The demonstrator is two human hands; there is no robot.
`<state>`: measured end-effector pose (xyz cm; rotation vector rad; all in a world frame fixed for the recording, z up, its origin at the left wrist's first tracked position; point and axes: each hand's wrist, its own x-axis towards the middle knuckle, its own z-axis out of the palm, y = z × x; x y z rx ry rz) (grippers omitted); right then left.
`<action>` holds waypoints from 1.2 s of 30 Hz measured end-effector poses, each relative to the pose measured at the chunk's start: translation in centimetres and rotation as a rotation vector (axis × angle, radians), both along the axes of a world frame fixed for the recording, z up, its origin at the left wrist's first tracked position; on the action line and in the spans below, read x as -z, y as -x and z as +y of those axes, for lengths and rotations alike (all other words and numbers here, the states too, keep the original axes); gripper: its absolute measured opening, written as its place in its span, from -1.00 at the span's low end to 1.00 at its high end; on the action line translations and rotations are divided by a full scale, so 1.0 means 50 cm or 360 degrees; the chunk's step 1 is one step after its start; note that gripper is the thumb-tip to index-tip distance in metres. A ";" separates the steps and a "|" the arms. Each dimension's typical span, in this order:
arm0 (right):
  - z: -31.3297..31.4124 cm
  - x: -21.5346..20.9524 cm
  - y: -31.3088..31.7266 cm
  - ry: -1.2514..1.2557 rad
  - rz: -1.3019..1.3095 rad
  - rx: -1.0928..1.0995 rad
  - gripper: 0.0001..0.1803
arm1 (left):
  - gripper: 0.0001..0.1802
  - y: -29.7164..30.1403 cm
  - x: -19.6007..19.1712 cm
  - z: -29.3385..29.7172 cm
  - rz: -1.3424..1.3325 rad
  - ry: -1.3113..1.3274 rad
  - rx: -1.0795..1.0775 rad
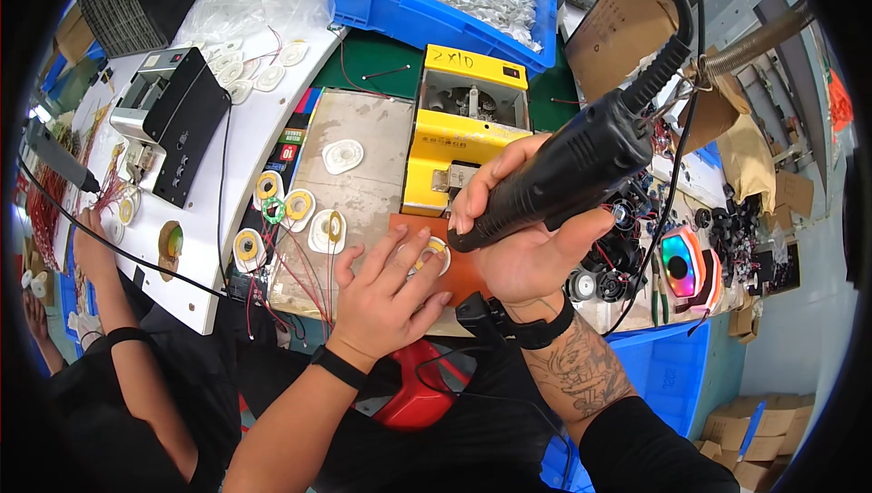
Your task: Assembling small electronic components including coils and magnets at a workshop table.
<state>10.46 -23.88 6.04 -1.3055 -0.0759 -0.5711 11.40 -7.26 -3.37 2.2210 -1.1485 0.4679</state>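
Note:
My right hand (pixel 513 261) is wrapped round a black electric screwdriver (pixel 563 170), its thumb standing off to the side. The tool's nose points down and left, toward a white round part with a yellow ring (pixel 434 258) on an orange mat (pixel 468 277). Over that part lies my left hand (pixel 391 279), fingers spread and partly covering it; how firmly they touch it, I cannot tell. Left of this hand are similar white parts (pixel 327 231) with thin red wires. Beyond the mat stands a yellow machine (pixel 463 143) with an open top.
A blue crate (pixel 363 2) of small whitish pieces stands at the back. On the left, a co-worker's hand (pixel 91 243) is near a black-and-silver machine (pixel 173 120). Black parts, pliers (pixel 659 298) and a glowing multicoloured device (pixel 677 261) lie at right. Cables hang overhead.

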 end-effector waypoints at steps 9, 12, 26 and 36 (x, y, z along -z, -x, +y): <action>0.007 0.001 0.001 -0.0024 0.0034 0.0038 0.12 | -0.59 -0.001 0.006 -0.001 -0.0031 0.0025 -0.0006; 0.009 0.003 0.001 0.0011 0.0074 0.0036 0.13 | -0.59 -0.001 0.007 -0.002 -0.0040 0.0042 -0.0010; 0.004 0.008 -0.004 0.0134 0.0096 -0.0061 0.13 | -0.65 0.003 0.003 0.004 -0.0050 0.0052 -0.0011; -0.031 -0.028 -0.060 0.0295 -0.0099 0.0145 0.11 | -0.57 0.002 -0.002 0.006 -0.0038 0.0009 0.0005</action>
